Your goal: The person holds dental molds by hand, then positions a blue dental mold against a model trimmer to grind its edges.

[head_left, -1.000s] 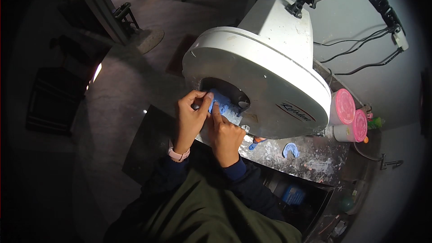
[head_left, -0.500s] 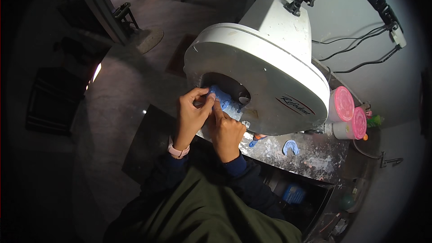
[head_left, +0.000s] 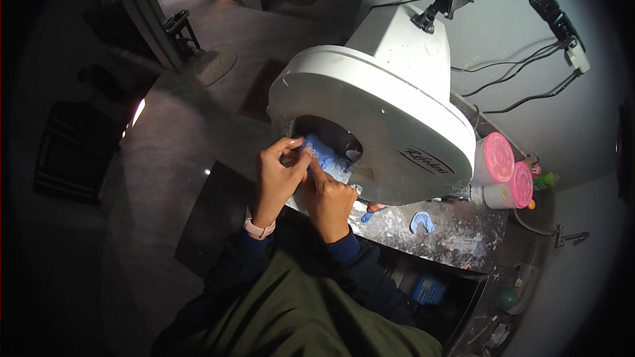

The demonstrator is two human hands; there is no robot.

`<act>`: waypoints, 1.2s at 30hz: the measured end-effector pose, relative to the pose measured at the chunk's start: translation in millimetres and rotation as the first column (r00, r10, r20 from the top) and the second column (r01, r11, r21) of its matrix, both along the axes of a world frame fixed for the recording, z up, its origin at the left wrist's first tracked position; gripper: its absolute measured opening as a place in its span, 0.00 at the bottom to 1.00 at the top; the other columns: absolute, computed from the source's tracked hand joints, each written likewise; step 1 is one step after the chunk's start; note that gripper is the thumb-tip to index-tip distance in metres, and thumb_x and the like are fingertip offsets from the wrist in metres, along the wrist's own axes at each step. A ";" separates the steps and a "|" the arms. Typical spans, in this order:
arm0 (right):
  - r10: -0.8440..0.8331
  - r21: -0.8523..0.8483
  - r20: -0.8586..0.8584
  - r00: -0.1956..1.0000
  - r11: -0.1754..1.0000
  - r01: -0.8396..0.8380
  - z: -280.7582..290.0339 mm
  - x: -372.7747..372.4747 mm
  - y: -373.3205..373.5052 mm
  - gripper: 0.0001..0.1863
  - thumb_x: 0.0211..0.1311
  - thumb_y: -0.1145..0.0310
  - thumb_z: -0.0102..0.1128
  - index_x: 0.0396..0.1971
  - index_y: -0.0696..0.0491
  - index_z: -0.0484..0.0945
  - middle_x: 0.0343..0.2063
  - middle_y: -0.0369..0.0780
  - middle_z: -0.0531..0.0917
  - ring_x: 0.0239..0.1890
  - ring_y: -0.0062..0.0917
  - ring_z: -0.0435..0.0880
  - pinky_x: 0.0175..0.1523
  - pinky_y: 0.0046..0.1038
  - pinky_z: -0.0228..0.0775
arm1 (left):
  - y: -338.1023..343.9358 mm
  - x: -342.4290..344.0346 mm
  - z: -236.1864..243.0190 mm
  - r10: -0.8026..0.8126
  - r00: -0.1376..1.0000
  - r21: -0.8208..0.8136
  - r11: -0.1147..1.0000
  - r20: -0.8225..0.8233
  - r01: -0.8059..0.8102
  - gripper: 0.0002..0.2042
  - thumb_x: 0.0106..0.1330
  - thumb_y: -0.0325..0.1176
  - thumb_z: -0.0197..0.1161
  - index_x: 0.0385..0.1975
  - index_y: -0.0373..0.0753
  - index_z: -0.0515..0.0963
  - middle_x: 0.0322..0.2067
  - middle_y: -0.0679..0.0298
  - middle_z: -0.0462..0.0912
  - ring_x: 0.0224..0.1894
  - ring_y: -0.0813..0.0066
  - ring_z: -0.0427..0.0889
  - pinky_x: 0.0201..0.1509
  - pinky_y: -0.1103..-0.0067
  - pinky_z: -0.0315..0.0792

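Observation:
A piece of blue plaster, probably a dental cast (head_left: 319, 148), is at the opening of a large white grinding or trimming machine (head_left: 377, 125). Thumb and fingers of my left hand (head_left: 279, 182) pinch its near left end. My right hand (head_left: 333, 203) has its index finger stretched against the piece and the other fingers curled in. The fingers partly cover it, so its full shape is hidden. Pale blue residue coats the opening's lower edge. Right of my hands, a horseshoe-shaped blue dental cast (head_left: 422, 223) lies on the stained counter (head_left: 456, 241).
A small tool with a blue end (head_left: 368, 215) lies under the machine's front edge. Two white tubs with pink lids (head_left: 497, 157) stand to the right, before a tap (head_left: 570, 237). A black jointed arm (head_left: 426, 20) is fixed on the machine, and cables (head_left: 529, 96) run along the wall.
The view has shifted slightly, so machine and counter sit a little lower and further left. Both hands keep nearly the same grip on the blue piece at the opening.

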State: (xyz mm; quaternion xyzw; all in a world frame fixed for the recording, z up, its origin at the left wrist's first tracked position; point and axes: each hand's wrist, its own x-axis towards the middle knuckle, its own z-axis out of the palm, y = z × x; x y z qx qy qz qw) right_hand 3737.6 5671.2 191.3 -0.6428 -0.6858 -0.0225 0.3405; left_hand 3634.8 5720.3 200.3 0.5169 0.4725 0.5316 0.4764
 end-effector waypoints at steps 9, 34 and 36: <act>0.113 -0.015 -0.079 0.991 0.993 -0.114 15.3 3.7 -10.0 0.15 0.49 0.70 0.68 0.41 0.46 0.82 0.22 0.33 0.74 0.15 0.26 0.75 0.20 0.27 0.64 | -21.5 -29.0 23.3 -0.046 0.998 0.023 0.999 -0.036 0.047 0.16 0.59 0.18 0.62 0.48 0.29 0.73 0.31 0.67 0.77 0.33 0.87 0.75 0.32 0.90 0.71; 0.114 -0.151 -0.736 0.667 0.934 -0.325 32.5 147.3 -77.6 0.06 0.52 0.75 0.68 0.28 0.61 0.82 0.19 0.37 0.77 0.20 0.17 0.70 0.25 0.20 0.59 | -13.3 -1.1 -20.5 -0.149 0.966 0.248 0.948 -0.212 0.200 0.09 0.60 0.25 0.66 0.39 0.29 0.78 0.37 0.58 0.79 0.38 0.79 0.78 0.41 0.84 0.74; 0.127 -0.146 -0.750 0.649 0.926 -0.349 31.1 152.2 -76.5 0.06 0.52 0.75 0.68 0.28 0.61 0.82 0.19 0.37 0.77 0.20 0.17 0.70 0.25 0.19 0.59 | -24.0 12.0 3.2 -0.338 0.919 0.236 0.894 -0.203 0.381 0.13 0.58 0.27 0.69 0.41 0.30 0.78 0.40 0.57 0.79 0.40 0.78 0.79 0.42 0.84 0.75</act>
